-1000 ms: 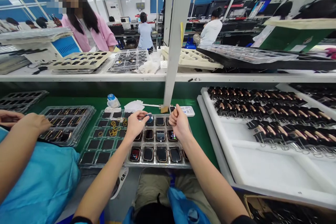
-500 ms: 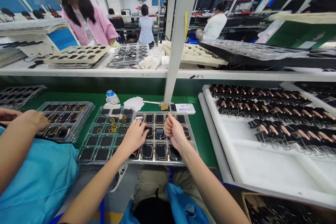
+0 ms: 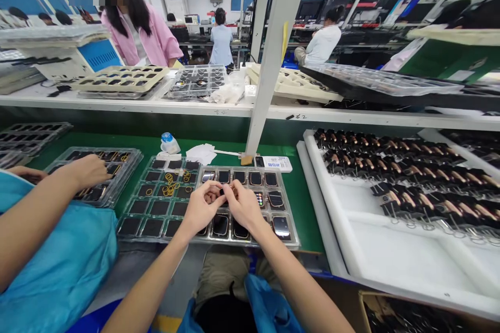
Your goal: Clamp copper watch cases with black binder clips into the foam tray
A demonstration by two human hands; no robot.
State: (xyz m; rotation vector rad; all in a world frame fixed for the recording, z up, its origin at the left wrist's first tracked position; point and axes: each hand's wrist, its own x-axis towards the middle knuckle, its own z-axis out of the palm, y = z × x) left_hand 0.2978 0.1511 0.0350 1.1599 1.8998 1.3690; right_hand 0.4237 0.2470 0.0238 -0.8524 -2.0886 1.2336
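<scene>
Both hands meet over a clear plastic tray (image 3: 296, 242) whose compartments hold dark rectangular watch-like screens with metal rims. My left hand (image 3: 205, 205) has thumb and fingers pinched together at a small dark item, mostly hidden by the fingers. Touching it from the right, my right hand (image 3: 244, 205) is closed with thumb and fingertips on the same small item. A lit screen with colored icons (image 3: 259, 198) shows just right of my right hand. To the left lies a second tray with dark pads (image 3: 152, 227) and several yellow rings (image 3: 169, 189).
A co-worker's hand (image 3: 91, 171) is over another tray at left. A white foam tray (image 3: 383, 239) with rows of clipped parts lies right. Behind the trays are a blue-capped bottle (image 3: 169, 143), white papers (image 3: 201, 154) and a slanted post (image 3: 269, 57).
My two hands, apart before, have come together over the tray, fingers now pinched at one small item. The co-worker's hand has moved right. The view has shifted slightly.
</scene>
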